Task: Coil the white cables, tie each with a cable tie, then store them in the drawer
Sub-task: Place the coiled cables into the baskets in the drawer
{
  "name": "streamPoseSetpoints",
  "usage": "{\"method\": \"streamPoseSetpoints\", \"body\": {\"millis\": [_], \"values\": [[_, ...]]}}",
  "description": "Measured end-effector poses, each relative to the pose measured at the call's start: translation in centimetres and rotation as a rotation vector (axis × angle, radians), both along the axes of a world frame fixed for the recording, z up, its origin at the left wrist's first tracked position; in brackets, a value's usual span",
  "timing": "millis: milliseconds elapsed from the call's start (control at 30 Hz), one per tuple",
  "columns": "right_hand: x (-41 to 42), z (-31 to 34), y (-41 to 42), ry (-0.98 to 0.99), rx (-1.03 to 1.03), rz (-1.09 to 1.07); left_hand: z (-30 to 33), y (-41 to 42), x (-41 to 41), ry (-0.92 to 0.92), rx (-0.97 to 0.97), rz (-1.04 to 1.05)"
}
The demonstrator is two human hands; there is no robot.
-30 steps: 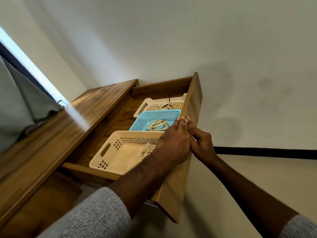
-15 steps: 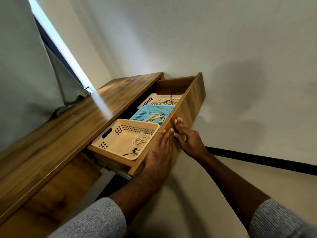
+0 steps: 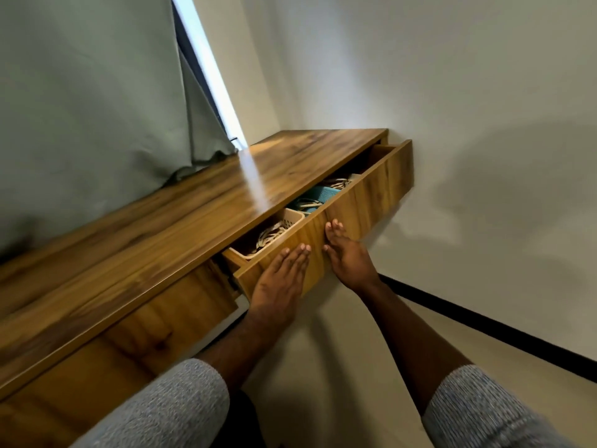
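Both palms flat on the wooden front panel of the drawer [image 3: 361,202] — left hand [image 3: 277,279] lower and nearer the panel's near end, right hand [image 3: 347,255] just beside it, farther along. Fingers [image 3: 298,253] of each hand straight and held close together, pinching nothing, pressed against the wood; a posture for pushing, not for gripping, since no handle shows on the panel.

Drawer only partly out from under the surface [image 3: 200,202], with a narrow wedge of its inside visible just beyond the fingers. In that wedge, 2 baskets plainly seen: a cream basket [image 3: 292,218] straight ahead of the left fingers, holding a coiled white cable [image 3: 269,235], and a blue basket [image 3: 323,195] past the right fingers with another coil [image 3: 305,205]. Farther still, a 3rd pale bundle [image 3: 337,182]; its container mostly hidden. Cable ties too small to make out.

Judged from this: coiling and storing done, closing the drawer in hand — the last step. Even pressure from both palms probably needed to keep the long front square on its runners. Possible snag: a cable loop riding above a basket rim and catching under the surface edge.

Green curtain [image 3: 90,101] hanging behind the surface, well away from the fingers.
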State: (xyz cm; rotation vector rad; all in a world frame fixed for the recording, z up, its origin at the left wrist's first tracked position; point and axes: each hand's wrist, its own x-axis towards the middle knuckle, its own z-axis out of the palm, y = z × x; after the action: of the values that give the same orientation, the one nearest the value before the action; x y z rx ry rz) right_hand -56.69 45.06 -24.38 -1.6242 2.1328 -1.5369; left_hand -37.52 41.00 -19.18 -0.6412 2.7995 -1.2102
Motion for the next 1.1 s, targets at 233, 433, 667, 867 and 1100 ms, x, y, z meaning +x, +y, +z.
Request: {"method": "streamPoseSetpoints", "body": {"millis": [233, 433, 667, 867, 1100], "values": [[2.0, 0.7, -5.0, -0.018, 0.057, 0.005, 0.1, -3.7, 3.5, 0.013, 0.078, 0.096], [2.9, 1.9, -8.9, -0.059, 0.178, 0.042, 1.5, -5.9, 4.3, -0.023, 0.079, 0.187], [3.1, 1.6, -10.3, -0.052, 0.223, 0.009, 0.9, -6.7, 4.0, -0.080, 0.003, 0.218], [3.1, 1.6, -9.8, -0.066, 0.218, 0.049, 1.1, -7.1, 3.8, -0.134, -0.014, 0.243], [3.5, 1.1, -9.4, -0.027, 0.216, 0.053, 1.0, -6.6, 3.1, -0.020, 0.125, 0.225]]}}
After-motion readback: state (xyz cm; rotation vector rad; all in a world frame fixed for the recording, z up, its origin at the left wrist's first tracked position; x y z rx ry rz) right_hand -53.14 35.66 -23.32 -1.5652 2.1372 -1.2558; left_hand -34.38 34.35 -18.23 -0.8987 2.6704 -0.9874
